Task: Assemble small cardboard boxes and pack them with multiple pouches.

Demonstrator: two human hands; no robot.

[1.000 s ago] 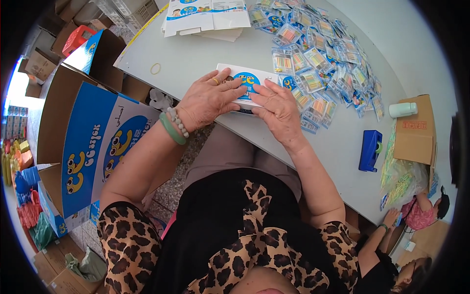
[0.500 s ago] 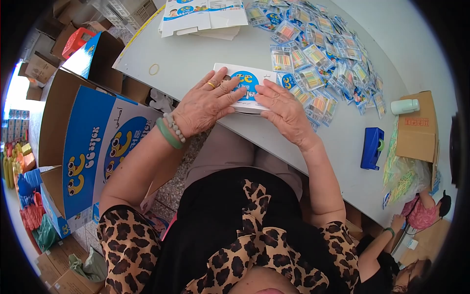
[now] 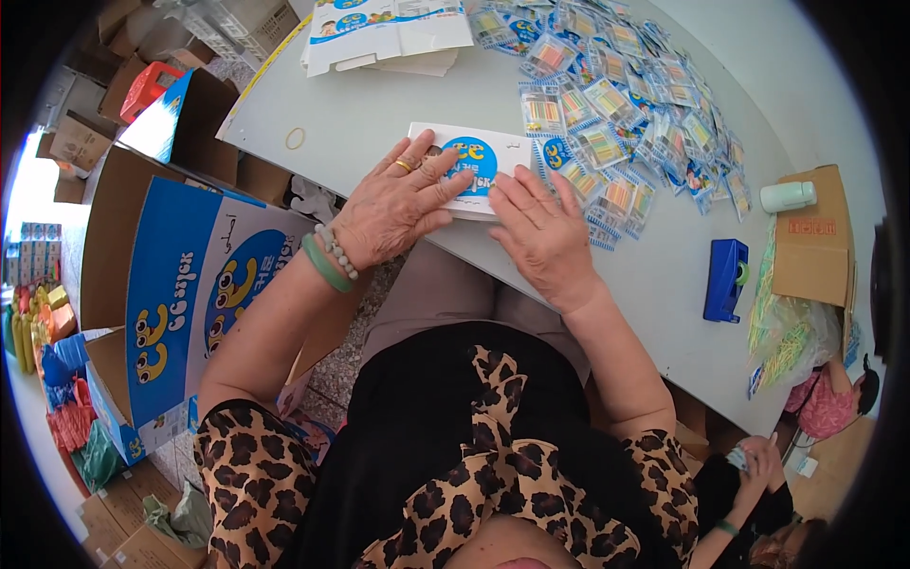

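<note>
A small flat white carton [image 3: 480,156] with a blue round print lies near the table's front edge. My left hand [image 3: 393,204] rests over its left side, fingers stretched out across the top. A ring and two green bracelets show on that hand and wrist. At the carton's right end is my right hand [image 3: 547,232], its fingers extended and the tips at the edge of the box. Just beyond it lies a big heap of small clear-and-blue packets [image 3: 616,104] with coloured sticks inside.
Flattened white cartons [image 3: 389,33] are stacked at the far left. A rubber band [image 3: 296,138] lies on the table. On the right are a blue tape dispenser [image 3: 726,280] and a cardboard box [image 3: 812,247]. A large open blue carton [image 3: 166,294] stands left. Other people sit at lower right.
My right hand has slid slightly down and back from the carton's top towards its right end, and its fingers have straightened. My left hand stays on the box. A co-worker's hands have moved.
</note>
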